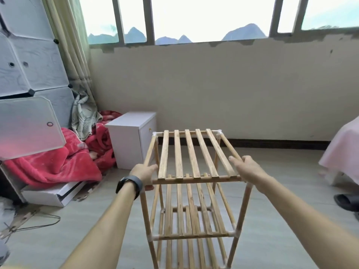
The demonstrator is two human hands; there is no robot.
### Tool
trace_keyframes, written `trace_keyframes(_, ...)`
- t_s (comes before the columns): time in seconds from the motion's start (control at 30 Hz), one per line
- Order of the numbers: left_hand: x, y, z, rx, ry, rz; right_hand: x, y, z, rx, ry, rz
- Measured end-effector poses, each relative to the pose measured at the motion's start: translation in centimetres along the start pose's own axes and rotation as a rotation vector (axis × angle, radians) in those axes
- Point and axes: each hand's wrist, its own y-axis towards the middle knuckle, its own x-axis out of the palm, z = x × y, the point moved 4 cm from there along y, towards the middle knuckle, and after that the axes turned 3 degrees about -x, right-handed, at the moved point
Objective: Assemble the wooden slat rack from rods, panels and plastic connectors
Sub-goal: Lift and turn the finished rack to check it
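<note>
While upright, rack (191,152) in both hands (144,174) (246,167)

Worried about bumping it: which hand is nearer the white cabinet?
Left. The left hand grips the rack beside the white cabinet; the right hand holds its opposite side, farther away.

Daylight pours in through the window (194,18) along the top, where the sky burns out to near white — the mountains beyond are only hazy blue shapes. The wall (223,90) under the sill lies in even, softer shade, and the floor (291,166) takes diffuse light with faint shadows. The rack (192,158) shows a pale sheen on its top slats. Wide-angle distortion bows the cabinet (29,55) at the left and tilts the window bars outward. The whole picture is slightly soft — the pink cloth (342,152) at the right edge is smeared with blur.
</note>
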Motion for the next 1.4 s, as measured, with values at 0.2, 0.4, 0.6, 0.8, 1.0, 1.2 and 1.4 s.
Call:
trace_keyframes(0.2, 4.3, -1.3, 0.9, 0.078, 0.066, 0.011, -3.8, 2.1, 5.1, 0.123, 0.060, 0.054)
trace_keyframes(0.4, 10.4, -3.2, 3.1, 0.130, 0.051, -0.090, -8.6, 0.9, 9.7, 0.200, -0.110, 0.143)
trace_keyframes(0.6, 13.5, -4.4, 4.4, 0.187, 0.034, -0.095, -11.8, -0.1, 12.8, 0.130, -0.259, 0.315)
trace_keyframes(0.8, 14.4, -6.8, 2.3, 0.298, 0.056, 0.059, -12.0, -2.1, 15.3, -0.044, -0.178, 0.450)
trace_keyframes(1.0, 17.6, -8.0, -6.2, 0.152, -0.158, 0.019, -5.9, -5.8, 22.3, 0.037, 0.154, 0.306)
trace_keyframes(1.2, 18.8, -8.2, -6.4, -0.042, -0.437, -0.172, -4.7, -6.9, 23.3, 0.222, 0.663, 0.139)
trace_keyframes(1.4, 18.3, -8.6, -6.0, -0.105, -0.658, -0.240, -5.3, -6.6, 21.8, 0.132, 0.689, 0.171)
